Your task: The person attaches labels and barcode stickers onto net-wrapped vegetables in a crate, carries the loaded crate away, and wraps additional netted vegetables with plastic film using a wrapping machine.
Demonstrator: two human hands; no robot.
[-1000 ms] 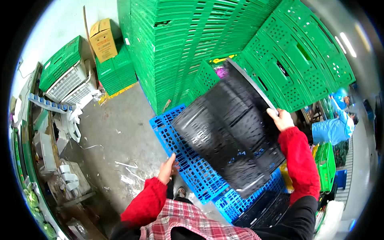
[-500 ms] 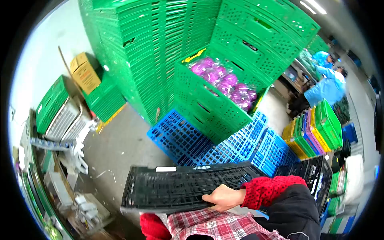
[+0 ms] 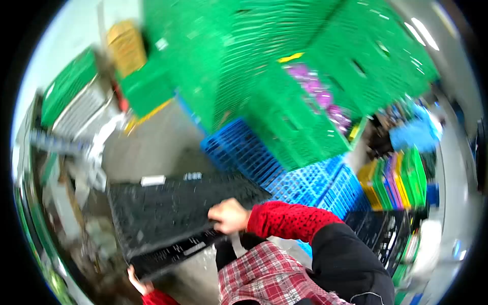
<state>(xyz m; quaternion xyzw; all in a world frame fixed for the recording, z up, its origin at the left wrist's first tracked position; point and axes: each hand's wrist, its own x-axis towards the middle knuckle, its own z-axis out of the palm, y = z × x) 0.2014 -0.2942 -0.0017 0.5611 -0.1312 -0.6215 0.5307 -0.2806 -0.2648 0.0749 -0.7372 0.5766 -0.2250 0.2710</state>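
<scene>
A flat black plastic crate (image 3: 168, 213), seemingly folded, is held in front of my body, tilted down toward the left. My right hand (image 3: 230, 215) is closed on its near right edge. At the near left corner my left hand (image 3: 138, 282) grips the crate from below, with part of the fingers hidden. White labels mark the crate's far edge and near side. Beyond it, blue pallets (image 3: 300, 185) lie on the floor, and a green crate (image 3: 290, 119) on them holds purple round items (image 3: 317, 91) in clear wrap. The picture is smeared by motion.
Tall stacks of green crates (image 3: 203, 61) rise ahead. A cardboard box (image 3: 127, 48) sits on a green crate at the left. Coloured crates (image 3: 391, 180) stand at the right with black crates (image 3: 376, 229) near them. A person in blue (image 3: 414, 133) is farther off.
The black crate has swung left and tilted, showing its labelled near side. My right hand moved left with it, and my left hand has come into view at its corner. The head view has shifted.
</scene>
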